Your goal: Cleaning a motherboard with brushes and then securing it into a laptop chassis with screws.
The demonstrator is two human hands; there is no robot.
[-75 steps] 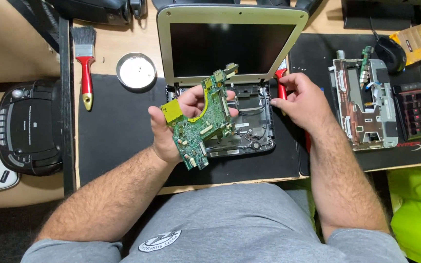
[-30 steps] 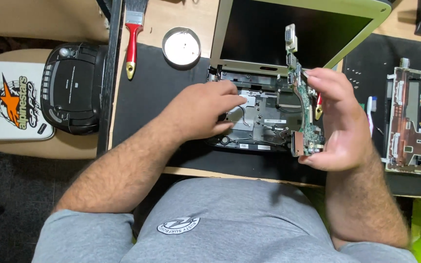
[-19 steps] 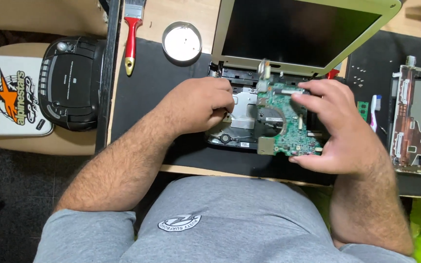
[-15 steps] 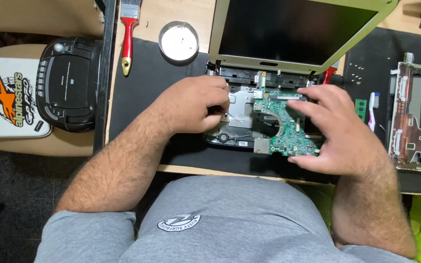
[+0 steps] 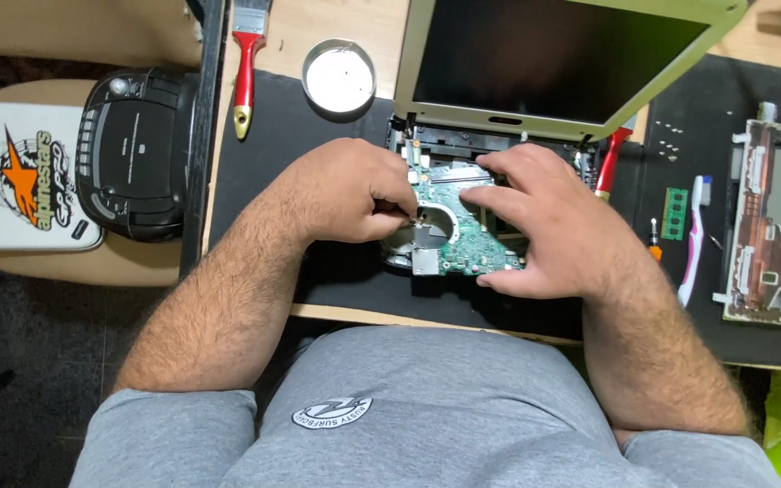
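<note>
A green circuit board (image 5: 452,237) lies flat in the open base of a small laptop (image 5: 427,149) with a pale green lid and dark screen (image 5: 553,54). My right hand (image 5: 544,226) rests on the board's right part, fingers spread along its top edge and thumb at its lower edge. My left hand (image 5: 354,190) is curled at the board's left edge, fingertips pinched close to the round cut-out; whether they hold something small cannot be made out.
A black mat (image 5: 309,136) covers the wooden desk. A red-handled brush (image 5: 244,72) and a round tin (image 5: 339,77) lie at the back left, a black radio (image 5: 133,154) on a stool. A memory stick (image 5: 674,213), toothbrush (image 5: 693,239), red screwdriver (image 5: 609,164) and dismantled chassis (image 5: 775,235) sit right.
My right hand brought the board from upright down flat into the laptop base. My left hand shifted from the base onto the board's left edge.
</note>
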